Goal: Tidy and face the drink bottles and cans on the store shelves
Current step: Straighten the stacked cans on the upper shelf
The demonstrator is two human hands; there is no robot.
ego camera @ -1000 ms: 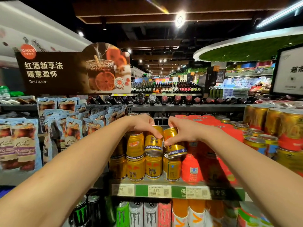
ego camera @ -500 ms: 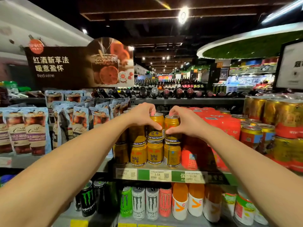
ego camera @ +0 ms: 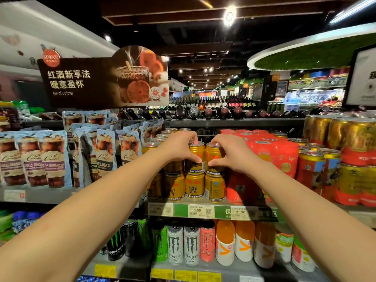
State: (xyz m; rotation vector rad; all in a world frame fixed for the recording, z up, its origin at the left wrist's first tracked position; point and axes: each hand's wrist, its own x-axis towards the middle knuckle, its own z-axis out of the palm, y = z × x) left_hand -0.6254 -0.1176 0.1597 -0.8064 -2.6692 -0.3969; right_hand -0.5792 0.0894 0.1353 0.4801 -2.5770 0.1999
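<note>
The ceiling above me was dark, lit mainly by one round spotlight that flared into a white halo, with a bright strip light streaking the top right corner. Smaller downlights dotted the far aisle. The gold cans in front of me were well lit and fairly sharp, with soft glare on their rims. My forearms bulged wide and looked smeared toward the bottom corners, stretched by the wide lens. The shelf edge bowed. The lower shelf sat in dimmer light. Distant wine bottles were soft and hazy.
</note>
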